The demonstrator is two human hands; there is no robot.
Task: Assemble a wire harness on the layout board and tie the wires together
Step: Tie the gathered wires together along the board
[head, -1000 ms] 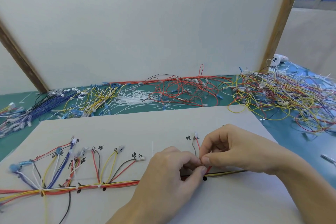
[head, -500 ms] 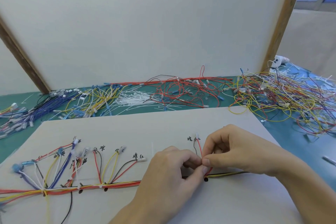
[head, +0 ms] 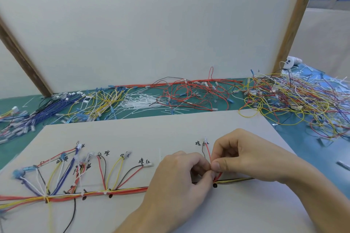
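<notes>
The white layout board (head: 170,130) lies flat in front of me with handwritten labels. A wire harness (head: 113,191) of red, yellow, white and black wires runs along its near part, with branches fanning up to small connectors. My left hand (head: 176,181) and my right hand (head: 246,157) meet over the trunk where a red and brown branch (head: 207,152) rises. Both hands pinch at that junction; something small, perhaps a cable tie, is hidden between the fingertips. White ties (head: 104,192) bind the trunk further left.
Behind the board, on the green mat (head: 322,157), lie blue wires (head: 43,111), yellow wires (head: 98,102), loose white cable ties (head: 140,102), red wires (head: 191,92) and a big tangled mixed pile (head: 299,104). An upright white panel (head: 151,24) with wooden posts closes the back.
Both hands stay pinched at the same junction; only tiny finger shifts and a slight camera movement show.
</notes>
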